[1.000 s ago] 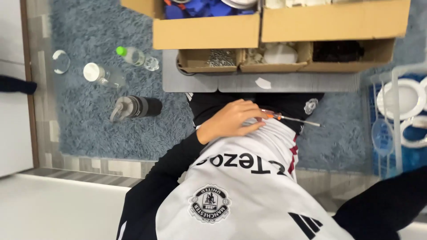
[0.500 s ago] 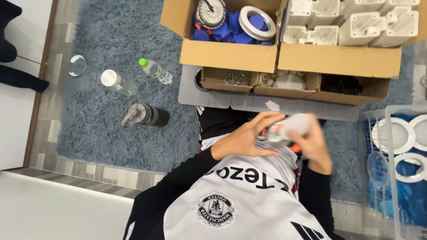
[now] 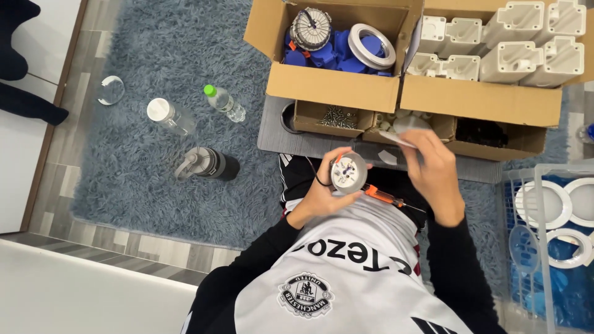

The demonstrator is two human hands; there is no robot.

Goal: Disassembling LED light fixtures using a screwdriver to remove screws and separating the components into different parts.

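Two hands at work over the lap, seen from above. Left hand [image 3: 325, 192] curled round a small round white fitting [image 3: 348, 172], fingers closed on its rim, face of the part turned up; thin black wire looped off its left side. Orange-handled screwdriver [image 3: 382, 196] lying just below the fitting, slanted down to the right, handle end touching or tucked against the left hand, shaft running off toward the right forearm. Right hand [image 3: 433, 170] reached forward to the small open carton of pale parts [image 3: 427, 127], fingers pinched on a thin white piece [image 3: 396, 140] at the carton's near edge; grip partly hidden, so how tightly closed cannot be told.

Beyond: small carton of screws [image 3: 337, 116] beside that one, both on a grey board [image 3: 278, 139]. Behind them, large cardboard box [image 3: 334, 86] with blue parts, white rings and a round grey unit; second large box [image 3: 489, 99] to its right, packed with white moulded pieces. Clear crate [image 3: 532, 185] with white rings and blue parts at far right. On blue shag rug [image 3: 173, 55] at left: two clear bottles, one green-capped [image 3: 224, 102], one white-capped [image 3: 168, 115], dark flask [image 3: 207, 164] on its side, small glass lid [image 3: 111, 89].
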